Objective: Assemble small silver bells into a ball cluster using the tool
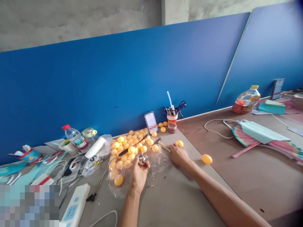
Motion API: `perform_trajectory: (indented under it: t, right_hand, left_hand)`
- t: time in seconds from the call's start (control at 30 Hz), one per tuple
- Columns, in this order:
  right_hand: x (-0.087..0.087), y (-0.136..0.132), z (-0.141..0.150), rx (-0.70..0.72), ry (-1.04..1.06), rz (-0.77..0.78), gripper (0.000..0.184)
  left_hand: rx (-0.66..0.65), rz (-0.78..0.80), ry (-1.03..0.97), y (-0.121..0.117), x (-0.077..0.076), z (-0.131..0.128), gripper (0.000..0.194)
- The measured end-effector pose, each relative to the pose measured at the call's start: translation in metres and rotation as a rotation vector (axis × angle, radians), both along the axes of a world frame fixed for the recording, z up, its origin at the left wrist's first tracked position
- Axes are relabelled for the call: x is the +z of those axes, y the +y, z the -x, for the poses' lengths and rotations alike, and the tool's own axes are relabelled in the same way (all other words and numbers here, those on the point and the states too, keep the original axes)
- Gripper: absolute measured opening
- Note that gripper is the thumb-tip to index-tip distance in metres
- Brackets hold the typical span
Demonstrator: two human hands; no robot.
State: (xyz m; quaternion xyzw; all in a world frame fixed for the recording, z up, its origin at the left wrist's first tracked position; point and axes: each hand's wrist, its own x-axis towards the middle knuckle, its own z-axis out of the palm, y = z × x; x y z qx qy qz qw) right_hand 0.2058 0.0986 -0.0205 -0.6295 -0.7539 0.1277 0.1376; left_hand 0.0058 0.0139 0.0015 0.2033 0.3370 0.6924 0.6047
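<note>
A shiny silver ball-like object (142, 160) sits in the closed fingers of my left hand (139, 176); its exact kind is unclear. My right hand (180, 155) is closed on the end of a wooden-handled tool (164, 146) resting on the table, with a dark end that looks like a small hammer head. Many orange table tennis balls (131, 150) lie on and around a clear plastic bag (161, 160) just beyond my left hand. One orange ball (179, 143) touches or nearly touches my right hand. Another ball (206, 159) lies apart to the right.
A cup of pens and scissors (172, 118) and a small round tub (172, 127) stand by the blue partition (118, 78). On the left are a red-capped bottle (75, 137), cables and a power strip (76, 203). Rightward lie a pink and turquoise fan-like item (265, 132) and a yellow-capped bottle (247, 99).
</note>
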Motion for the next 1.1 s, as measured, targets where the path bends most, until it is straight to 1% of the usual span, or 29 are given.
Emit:
perform_trajectory:
  t: [0.13,0.23,0.3,0.37,0.43,0.47,0.57,0.63,0.7,0.83,1.0,1.1]
  right_hand:
    - [0.003,-0.002,0.001,0.016,0.03,-0.048,0.022]
    - [0.011,-0.004,0.002,0.05,0.078,-0.101,0.024]
    - [0.021,-0.009,0.003,0.117,0.214,-0.179,0.022]
    - [0.032,-0.018,0.004,0.238,0.436,-0.248,0.02]
    - [0.042,-0.028,0.007,0.358,0.6,-0.215,0.022]
    - [0.046,-0.033,0.008,0.403,0.64,-0.179,0.023]
    - [0.052,-0.042,0.012,0.546,0.589,-0.099,0.02]
    - [0.051,-0.043,0.014,0.591,0.533,-0.027,0.02]
    - [0.05,-0.043,0.014,0.581,0.531,0.011,0.022]
    - [0.051,-0.043,0.015,0.491,0.608,-0.022,0.02]
    - [0.055,-0.048,0.017,0.564,0.466,0.015,0.02]
    - [0.057,-0.049,0.017,0.543,0.514,-0.003,0.021]
  left_hand:
    - [-0.013,0.029,-0.111,0.002,-0.001,0.004,0.029]
    - [-0.009,0.028,-0.134,0.004,-0.004,0.007,0.028]
    - [0.006,0.034,-0.138,0.005,-0.006,0.009,0.028]
    - [0.016,0.029,-0.143,0.006,-0.007,0.011,0.028]
    - [0.021,-0.004,-0.148,0.006,-0.007,0.011,0.027]
    - [0.024,-0.026,-0.148,0.006,-0.006,0.011,0.027]
    - [0.035,-0.067,-0.119,0.006,-0.006,0.01,0.026]
    - [0.045,-0.062,-0.09,0.006,-0.005,0.009,0.024]
    - [0.049,-0.054,-0.076,0.005,-0.004,0.008,0.025]
    - [0.057,-0.076,-0.055,0.006,-0.004,0.007,0.03]
    - [0.106,-0.008,-0.032,0.006,-0.009,0.007,0.027]
    - [0.078,-0.056,-0.032,0.007,-0.009,0.009,0.026]
